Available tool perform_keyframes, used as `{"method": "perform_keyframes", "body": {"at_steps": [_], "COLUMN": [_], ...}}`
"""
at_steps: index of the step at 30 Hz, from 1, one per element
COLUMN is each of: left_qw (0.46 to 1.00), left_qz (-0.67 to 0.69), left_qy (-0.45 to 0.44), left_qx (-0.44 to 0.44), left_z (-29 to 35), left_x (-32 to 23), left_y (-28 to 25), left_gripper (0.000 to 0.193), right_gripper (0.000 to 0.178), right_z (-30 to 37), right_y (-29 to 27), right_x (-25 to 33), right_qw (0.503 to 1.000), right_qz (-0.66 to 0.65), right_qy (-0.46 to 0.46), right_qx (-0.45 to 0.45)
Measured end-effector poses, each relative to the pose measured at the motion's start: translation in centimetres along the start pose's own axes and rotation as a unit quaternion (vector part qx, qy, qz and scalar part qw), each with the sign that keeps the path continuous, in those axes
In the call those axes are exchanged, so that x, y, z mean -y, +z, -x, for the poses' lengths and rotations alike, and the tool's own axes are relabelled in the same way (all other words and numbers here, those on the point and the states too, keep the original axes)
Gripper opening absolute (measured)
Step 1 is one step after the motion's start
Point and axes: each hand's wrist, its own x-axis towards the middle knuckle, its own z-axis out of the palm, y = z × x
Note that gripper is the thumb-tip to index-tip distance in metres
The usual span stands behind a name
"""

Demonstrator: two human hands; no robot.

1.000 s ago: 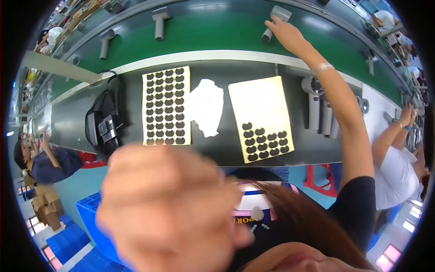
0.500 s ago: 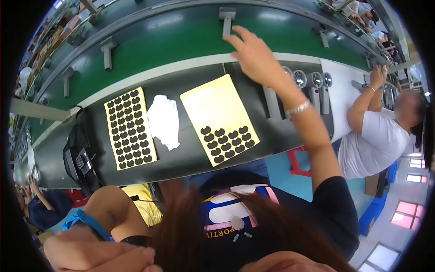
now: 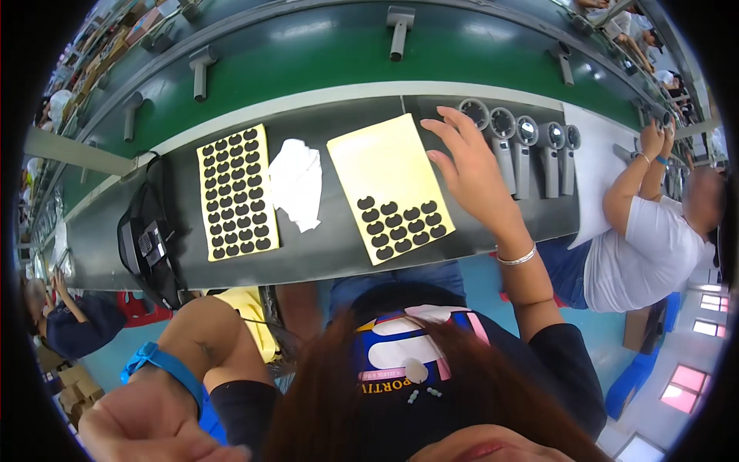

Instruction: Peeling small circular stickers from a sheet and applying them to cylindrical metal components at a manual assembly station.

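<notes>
Pulled back from the green conveyor belt (image 3: pixel 323 46), the right hand (image 3: pixel 469 165) now hovers over the dark bench (image 3: pixel 323 254), fingers (image 3: pixel 446 123) spread wide and holding nothing. It sits just right of the yellow backing sheet (image 3: pixel 389 181) (black pads fill only its lower part), and just left of a row of grey handheld fans (image 3: pixel 531 150). Left of that sheet lie a crumpled white cloth (image 3: pixel 296 181) and a fuller yellow pad sheet (image 3: pixel 231 192). The left hand (image 3: pixel 146 420), blue wristband (image 3: pixel 165 366) on, has dropped low, well off the bench; whether its fingers hold anything cannot be told.
</notes>
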Motion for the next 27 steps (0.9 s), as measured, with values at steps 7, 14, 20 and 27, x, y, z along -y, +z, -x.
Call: {"method": "perform_keyframes", "body": {"at_steps": [7,14,20,27], "left_qw": [0.958,0.851,0.831,0.809], "left_qz": [-0.004,0.104,0.047,0.058], "left_qy": [-0.287,-0.498,-0.525,-0.561], "left_qx": [-0.019,0.130,0.176,0.167], "left_z": [5.6,16.6,18.3,18.0], "left_x": [0.6,3.1,3.1,3.5], "left_y": [5.8,19.7,22.3,22.6], "left_gripper": [0.017,0.074,0.095,0.100], "right_gripper": [0.018,0.015,0.014,0.015], "right_z": [2.6,3.9,4.1,3.9], "right_y": [3.4,9.2,10.4,11.0], "right_x": [0.3,3.6,4.1,4.1], "right_qw": [0.988,0.984,0.983,0.982], "right_qz": [-0.135,-0.125,-0.135,-0.144], "right_qy": [0.070,0.103,0.105,0.110], "right_qx": [0.038,0.072,0.073,0.051]}}
